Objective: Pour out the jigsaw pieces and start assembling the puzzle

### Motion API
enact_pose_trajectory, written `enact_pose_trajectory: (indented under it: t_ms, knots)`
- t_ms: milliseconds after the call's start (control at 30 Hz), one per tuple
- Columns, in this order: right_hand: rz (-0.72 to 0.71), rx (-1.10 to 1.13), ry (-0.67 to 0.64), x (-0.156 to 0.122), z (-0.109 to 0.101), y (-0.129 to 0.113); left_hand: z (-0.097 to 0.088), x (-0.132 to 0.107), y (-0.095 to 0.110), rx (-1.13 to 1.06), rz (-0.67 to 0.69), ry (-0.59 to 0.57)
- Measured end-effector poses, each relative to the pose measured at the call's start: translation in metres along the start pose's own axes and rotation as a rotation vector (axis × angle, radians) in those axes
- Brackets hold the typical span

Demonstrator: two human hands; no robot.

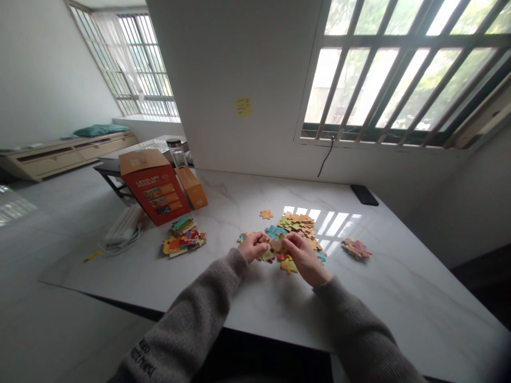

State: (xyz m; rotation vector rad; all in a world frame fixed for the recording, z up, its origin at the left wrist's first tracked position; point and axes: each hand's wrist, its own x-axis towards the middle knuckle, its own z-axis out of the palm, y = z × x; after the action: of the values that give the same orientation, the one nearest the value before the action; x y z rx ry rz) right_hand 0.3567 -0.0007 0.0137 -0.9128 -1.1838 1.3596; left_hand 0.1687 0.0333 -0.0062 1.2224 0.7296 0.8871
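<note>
My left hand (253,246) and my right hand (305,258) meet over a heap of colourful puzzle pieces (297,229) on a white marble table (255,298). Both hands are closed in a pinch, and between their fingertips sits a small puzzle piece (276,245). The two hands almost touch. Grey sleeves cover both forearms. More loose pieces lie under and around the fingers.
A second stack of pieces (183,239) lies to the left, a small cluster (356,248) to the right, and one orange piece (266,214) behind. An orange puzzle box (155,186) with its lid (192,186) stands at the back left, near a jar (176,152). A dark phone (364,194) lies by the wall.
</note>
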Motion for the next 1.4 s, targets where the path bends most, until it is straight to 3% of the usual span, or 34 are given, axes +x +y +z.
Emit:
enact_pose_trajectory:
  t_ms: [133, 300, 500, 700, 900, 1100, 1167, 1300, 1400]
  knots:
    - [0.004, -0.019, -0.079, -0.003, 0.007, 0.000, 0.000, 0.001, -0.001, -0.118, -0.045, -0.069]
    - [-0.001, 0.024, 0.098, -0.003, 0.007, -0.002, 0.001, 0.004, -0.001, -0.260, -0.023, -0.109]
    - [-0.025, 0.087, 0.170, -0.001, 0.003, -0.006, 0.000, 0.002, 0.001, -0.081, 0.023, 0.038]
    - [0.027, -0.027, -0.006, -0.002, 0.000, -0.006, 0.000, -0.006, 0.008, 0.057, -0.090, -0.103]
    - [0.028, 0.003, 0.065, -0.001, -0.001, -0.004, 0.001, -0.006, 0.010, 0.055, -0.041, -0.083]
    - [0.097, 0.079, 0.122, -0.002, -0.002, -0.007, -0.003, 0.000, 0.008, 0.030, 0.083, 0.153]
    - [0.093, 0.127, 0.128, -0.001, -0.005, -0.010, -0.003, 0.001, 0.007, 0.055, 0.087, 0.182]
    - [0.103, 0.173, 0.114, -0.001, -0.005, -0.011, -0.002, 0.000, 0.006, 0.097, 0.055, 0.099]
    - [0.126, 0.050, 0.039, -0.004, 0.000, -0.006, -0.001, -0.003, 0.007, 0.104, 0.023, 0.007]
